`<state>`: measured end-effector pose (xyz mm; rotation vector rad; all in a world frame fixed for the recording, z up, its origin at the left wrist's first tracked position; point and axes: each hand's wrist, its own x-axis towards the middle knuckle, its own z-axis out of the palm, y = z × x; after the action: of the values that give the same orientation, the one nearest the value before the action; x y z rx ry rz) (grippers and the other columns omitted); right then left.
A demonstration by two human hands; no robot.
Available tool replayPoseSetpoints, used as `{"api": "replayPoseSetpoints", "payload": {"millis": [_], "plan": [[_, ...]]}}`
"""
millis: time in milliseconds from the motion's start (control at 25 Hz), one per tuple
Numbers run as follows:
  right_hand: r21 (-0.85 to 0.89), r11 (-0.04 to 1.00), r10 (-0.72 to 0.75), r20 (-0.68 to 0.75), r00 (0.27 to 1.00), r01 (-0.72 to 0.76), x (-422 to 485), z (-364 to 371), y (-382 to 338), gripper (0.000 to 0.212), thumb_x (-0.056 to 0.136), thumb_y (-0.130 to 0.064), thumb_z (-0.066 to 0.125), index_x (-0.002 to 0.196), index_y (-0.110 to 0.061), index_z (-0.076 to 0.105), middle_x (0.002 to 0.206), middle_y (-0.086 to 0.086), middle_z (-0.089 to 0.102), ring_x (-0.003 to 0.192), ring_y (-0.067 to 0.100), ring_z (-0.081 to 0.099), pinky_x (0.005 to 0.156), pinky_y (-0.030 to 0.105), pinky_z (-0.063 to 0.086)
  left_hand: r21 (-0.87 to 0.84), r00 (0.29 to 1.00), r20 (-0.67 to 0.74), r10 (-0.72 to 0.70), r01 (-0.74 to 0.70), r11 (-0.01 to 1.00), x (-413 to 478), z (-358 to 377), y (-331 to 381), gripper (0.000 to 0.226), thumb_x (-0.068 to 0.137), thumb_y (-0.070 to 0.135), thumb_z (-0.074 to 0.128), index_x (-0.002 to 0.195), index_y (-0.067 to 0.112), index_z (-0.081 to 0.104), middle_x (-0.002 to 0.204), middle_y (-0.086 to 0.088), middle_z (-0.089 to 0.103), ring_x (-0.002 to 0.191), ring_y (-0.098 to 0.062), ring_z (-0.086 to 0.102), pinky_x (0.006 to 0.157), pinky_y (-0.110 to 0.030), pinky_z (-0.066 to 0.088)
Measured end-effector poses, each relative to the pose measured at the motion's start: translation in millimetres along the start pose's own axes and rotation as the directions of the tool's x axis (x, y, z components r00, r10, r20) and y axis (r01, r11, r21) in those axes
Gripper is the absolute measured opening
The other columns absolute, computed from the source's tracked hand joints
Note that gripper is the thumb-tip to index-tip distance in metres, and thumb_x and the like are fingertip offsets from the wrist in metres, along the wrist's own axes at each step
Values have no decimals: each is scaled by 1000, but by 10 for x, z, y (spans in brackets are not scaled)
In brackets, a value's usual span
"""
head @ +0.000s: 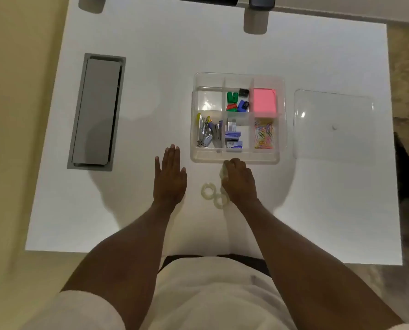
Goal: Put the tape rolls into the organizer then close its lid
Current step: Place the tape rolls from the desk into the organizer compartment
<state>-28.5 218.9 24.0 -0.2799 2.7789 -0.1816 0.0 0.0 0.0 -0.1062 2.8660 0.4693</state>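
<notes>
Tape rolls [208,191] lie between flat, open left hand [169,173] and right hand [238,179] gripping one, near organizer [234,158].

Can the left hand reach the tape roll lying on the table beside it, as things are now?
Probably yes. The left hand lies flat and empty on the table, and the tape roll sits just to its right with bare table between. The right hand is beyond it.

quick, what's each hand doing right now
Left hand: open, flat on the white table, empty.
Right hand: closed on a clear tape roll.
</notes>
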Motion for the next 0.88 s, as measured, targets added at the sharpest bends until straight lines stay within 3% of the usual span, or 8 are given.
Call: {"api": "replayPoseSetpoints", "payload": {"millis": [120, 360, 560, 720, 880], "plan": [[59, 998, 17, -37, 999, -15, 9, -20, -25, 40, 89, -21, 65, 127, -11, 57, 126, 10, 60, 110, 26, 59, 92, 37, 53, -26, 999, 15, -38, 39, 999, 121, 56, -66, 67, 110, 25, 35, 170, 8, 10, 180, -10, 8, 168, -26, 7, 137, -54, 7], [199, 973, -61, -263, 963, 116, 92, -199, -183, 52, 89, -38, 70, 133, -11, 59, 131, 11, 63, 120, 27, 59, 102, 39, 52, -1, 997, -52, -55, 55, 999, 224, 223, -68, 62, 111, 30, 30, 169, 10, 21, 179, -10, 14, 168, -27, 11, 136, -56, 11], [331, 931, -33, -353, 935, 157, 810, -677, -280, 49, 91, -29, 71, 134, -12, 56, 134, 11, 55, 124, 23, 53, 103, 29, 49, 21, 989, -136, -53, 57, 998, 235, 313, -97, 62, 109, 31, 34, 167, 10, 28, 177, -9, 22, 167, -25, 19, 135, -56, 16], [385, 917, 20, -309, 951, 105, 1511, -1046, -331, 47, 89, -13, 71, 134, -13, 56, 133, 11, 50, 123, 24, 51, 97, 34, 53, 15, 983, -174, -56, 59, 998, 251, 365, -120, 63, 108, 33, 37, 166, 11, 29, 176, -9, 25, 166, -25, 22, 134, -55, 18], [263, 963, -33, -125, 992, 66, 2028, -1121, -392, 46, 90, -10, 69, 133, -7, 53, 129, 13, 53, 122, 28, 51, 92, 43, 53, -6, 978, -203, -53, 53, 999, 271, 426, -152, 62, 109, 36, 32, 166, 12, 29, 176, -7, 25, 166, -24, 22, 134, -55, 18]]}}
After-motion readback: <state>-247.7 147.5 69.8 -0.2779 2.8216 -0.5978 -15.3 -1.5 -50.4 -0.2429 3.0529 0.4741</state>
